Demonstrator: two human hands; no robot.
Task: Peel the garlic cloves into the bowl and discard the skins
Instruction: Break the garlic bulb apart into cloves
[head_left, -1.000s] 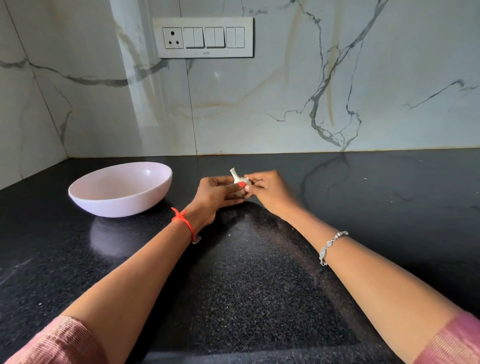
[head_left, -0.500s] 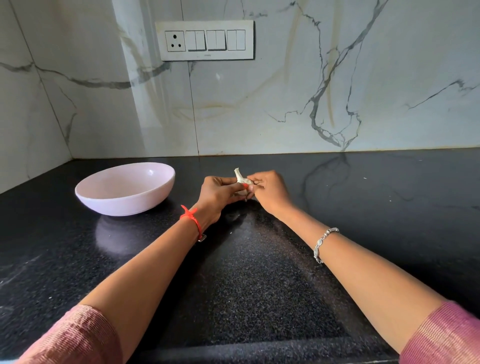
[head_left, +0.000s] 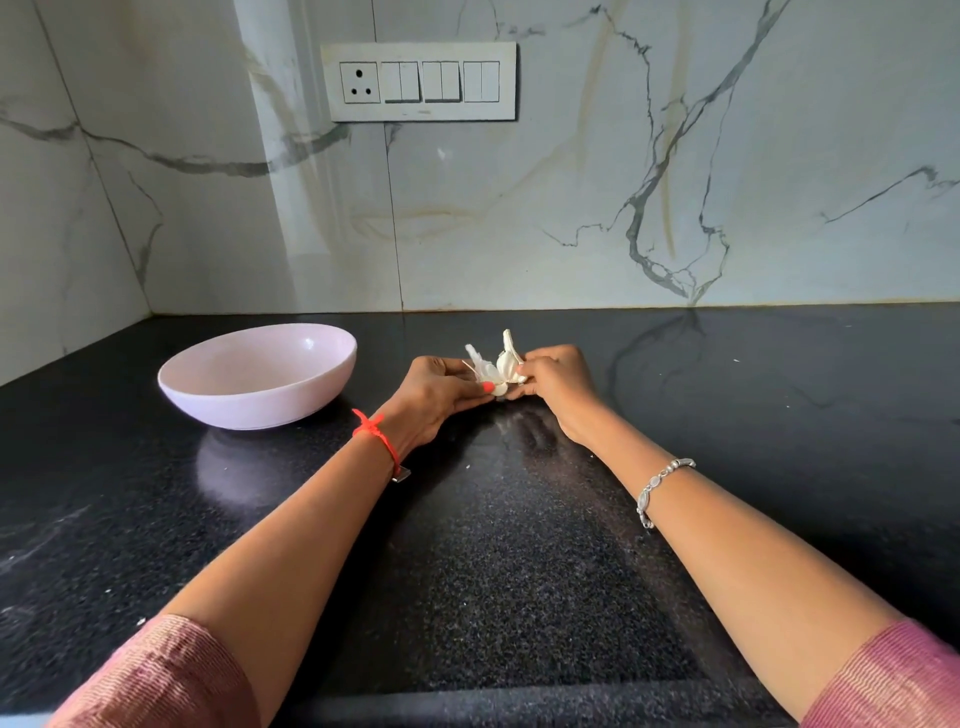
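A white garlic clove (head_left: 505, 364) is held between both hands just above the black counter (head_left: 493, 545). My right hand (head_left: 553, 382) pinches the clove at its right side. My left hand (head_left: 439, 389) pinches a flap of papery skin (head_left: 480, 364) that stands away from the clove to the left. A pale pink bowl (head_left: 257, 374) sits on the counter to the left of my hands; nothing shows inside it.
Marble walls close the counter at the back and left. A switch panel with a socket (head_left: 418, 82) hangs on the back wall. A few tiny white flecks lie on the counter near my arms.
The skin has come away from the clove: my left hand has drawn a flap out to the left while the right hand keeps hold of the clove. The bowl has not moved.
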